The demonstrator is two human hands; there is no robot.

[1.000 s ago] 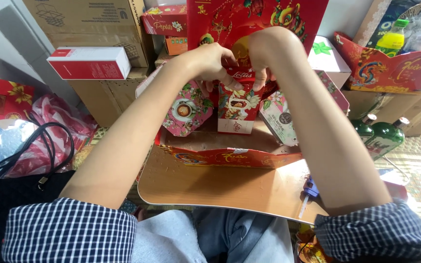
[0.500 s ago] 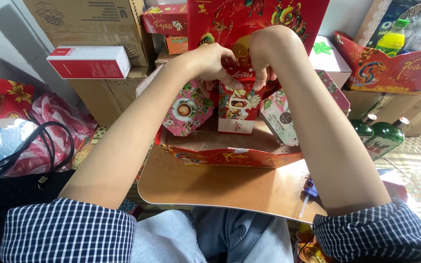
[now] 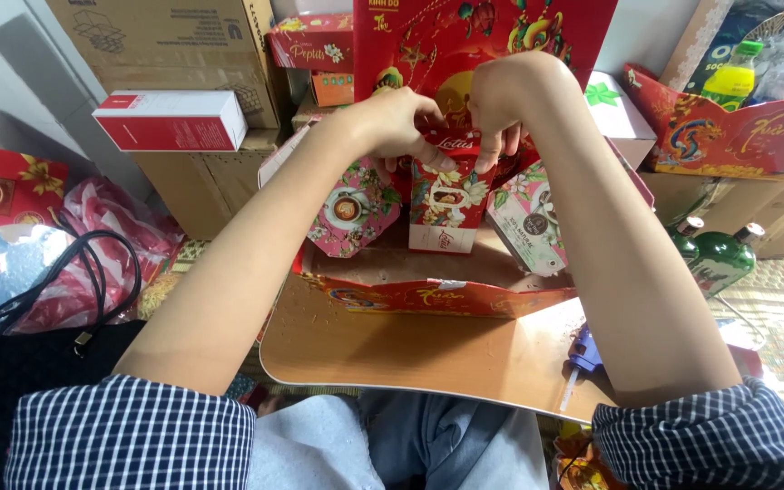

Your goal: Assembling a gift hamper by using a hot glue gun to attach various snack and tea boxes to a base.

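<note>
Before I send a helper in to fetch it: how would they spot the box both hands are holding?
Look at the red gift tray on the tan board. Three floral packets stand in it; the box is the middle one, pinched at its top by the left hand and right hand. It alone stands upright with a white base; its neighbours lean outward.

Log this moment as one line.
left hand and right hand: gripping top of middle box | box: upright in red tray | tray: on board
</note>
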